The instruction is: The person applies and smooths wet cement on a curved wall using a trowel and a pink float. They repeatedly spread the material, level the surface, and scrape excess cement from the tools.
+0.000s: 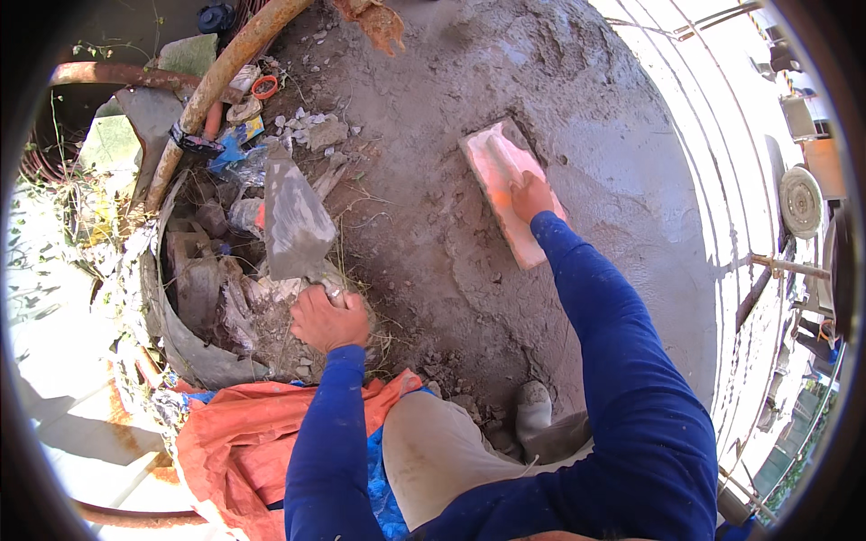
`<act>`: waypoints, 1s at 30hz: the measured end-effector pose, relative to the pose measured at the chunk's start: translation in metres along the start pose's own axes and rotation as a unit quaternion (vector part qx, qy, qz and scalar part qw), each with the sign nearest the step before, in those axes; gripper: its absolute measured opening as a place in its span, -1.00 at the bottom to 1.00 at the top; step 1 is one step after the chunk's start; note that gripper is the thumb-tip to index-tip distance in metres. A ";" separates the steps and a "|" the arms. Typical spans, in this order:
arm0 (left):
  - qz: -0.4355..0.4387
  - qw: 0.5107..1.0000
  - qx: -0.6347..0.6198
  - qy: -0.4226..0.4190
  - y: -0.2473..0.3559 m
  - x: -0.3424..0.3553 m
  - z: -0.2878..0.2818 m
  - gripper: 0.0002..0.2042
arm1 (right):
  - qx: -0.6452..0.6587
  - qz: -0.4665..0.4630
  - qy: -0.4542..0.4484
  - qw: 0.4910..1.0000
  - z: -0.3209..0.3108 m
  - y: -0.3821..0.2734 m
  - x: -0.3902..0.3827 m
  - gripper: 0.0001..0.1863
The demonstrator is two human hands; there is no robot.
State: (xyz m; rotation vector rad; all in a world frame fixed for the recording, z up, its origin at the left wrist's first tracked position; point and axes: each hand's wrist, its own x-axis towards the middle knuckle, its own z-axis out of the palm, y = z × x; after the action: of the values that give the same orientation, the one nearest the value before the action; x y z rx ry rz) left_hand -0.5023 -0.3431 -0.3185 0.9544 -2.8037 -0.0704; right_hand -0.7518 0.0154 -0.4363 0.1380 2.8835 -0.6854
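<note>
My left hand is closed on the handle of a metal trowel, whose mortar-smeared pointed blade extends upward over the rubble heap at left. My right hand grips a long pink-faced float resting on grey wet mortar. The mortar is rough along the top and around the float and smoother toward the right. Darker, crumbly material lies between my two hands.
Rusty pipes, rubble and plastic scraps crowd the upper left, beside a curved bin rim. An orange tarp lies lower left. My boot stands below. Sunlit bars line the right edge.
</note>
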 end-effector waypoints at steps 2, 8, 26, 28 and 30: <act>0.002 1.000 0.013 0.018 -0.012 0.000 -0.002 -0.55 | -0.006 -0.054 -0.112 0.992 0.010 -0.024 -0.045 -0.63; 0.005 1.000 0.023 0.019 -0.015 -0.001 0.004 -0.55 | 0.002 -0.002 -0.091 0.996 0.031 -0.044 -0.023 -0.60; 0.023 0.999 0.012 0.035 -0.009 0.001 0.006 -0.56 | 0.015 0.024 -0.040 0.999 -0.007 -0.021 0.090 -0.54; 0.016 1.000 -0.006 0.001 0.000 -0.002 0.004 -0.55 | -0.019 0.035 -0.026 0.999 -0.012 0.000 0.094 -0.53; 0.005 1.000 0.000 -0.007 0.001 0.003 -0.002 -0.54 | 0.029 0.039 -0.014 0.999 0.005 -0.013 0.059 -0.53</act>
State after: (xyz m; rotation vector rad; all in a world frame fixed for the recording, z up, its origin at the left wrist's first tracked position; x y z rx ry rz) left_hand -0.5043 -0.3441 -0.3163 0.9434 -2.8213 -0.0751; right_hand -0.8111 0.0047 -0.4462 0.2459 2.8158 -0.7505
